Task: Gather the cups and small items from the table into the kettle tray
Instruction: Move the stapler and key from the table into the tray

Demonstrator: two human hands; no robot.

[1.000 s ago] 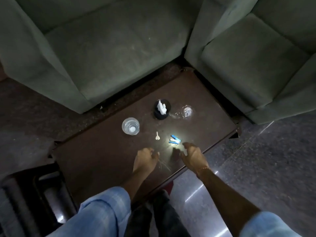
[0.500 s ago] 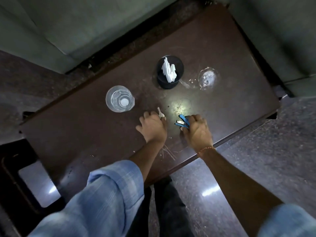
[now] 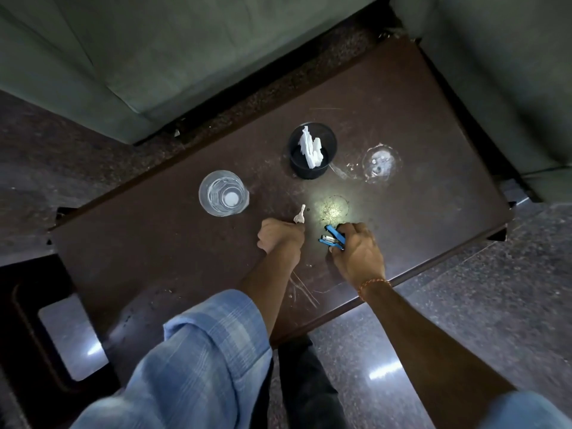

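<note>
Dark brown table (image 3: 387,125), scratched and dusty, filling the middle of the view, wedged against grey-green sofa (image 3: 161,51) cushions along the far side and the right corner. Polished stone floor (image 3: 464,305) below the near edge, with bright streaks of reflected light. At lower left, a dark low frame with a pale glossy panel inside; what it is cannot be told. No kettle tray identifiable anywhere in view.

Blue checked sleeve (image 3: 201,351) rolled up the left forearm, reaching in from the bottom. Bare right forearm crossing the near table edge, an orange thread band (image 3: 373,283) at the wrist.

Clear glass cup (image 3: 223,193) upright on the left-centre of the table, well apart from both hands. Black cup (image 3: 312,150) upright farther back, holding crumpled white paper (image 3: 311,148). Just right of it, a clear plastic piece (image 3: 379,164) lying flat, possibly a lid or wrapper.

Right hand (image 3: 359,255) knuckles up, fingers curled round a bundle of small blue items (image 3: 332,238), gripping them at table level near the front edge. Left hand (image 3: 280,235) beside it, fingers curled under, pinching the near end of a small white item (image 3: 299,215) that points away toward the cups; far end seemingly resting on the table. Hands close together, not touching.
</note>
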